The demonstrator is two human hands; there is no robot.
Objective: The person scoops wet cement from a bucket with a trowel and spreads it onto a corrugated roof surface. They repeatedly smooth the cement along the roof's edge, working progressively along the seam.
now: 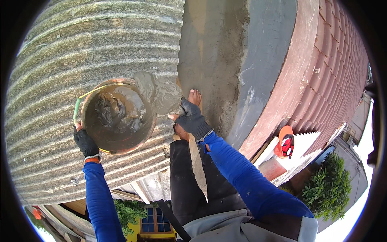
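A round bucket [151, 127] stands tilted on the corrugated roof, with wet grey mortar [113, 115] inside and smeared on its walls. My left hand [86, 142], in a dark glove with bare fingertips, grips the bucket's left side where the green-sleeved handle [76, 108] comes down. To the bucket's right, my gloved right hand [192, 119] is closed on what looks like a trowel [163, 94]. Wet mortar coats its blade, which overlaps the bucket's right rim. The trowel's grip is mostly hidden by my fingers.
Corrugated sheets [100, 48] cover the left. My bare feet [195, 97] are beside a grey cement channel [211, 52], bordered by a dark grey band [268, 52] and red roof tiles [322, 80]. A red cap [286, 142] lies at right. Trees and a yellow house [155, 224] show below the roof edge.
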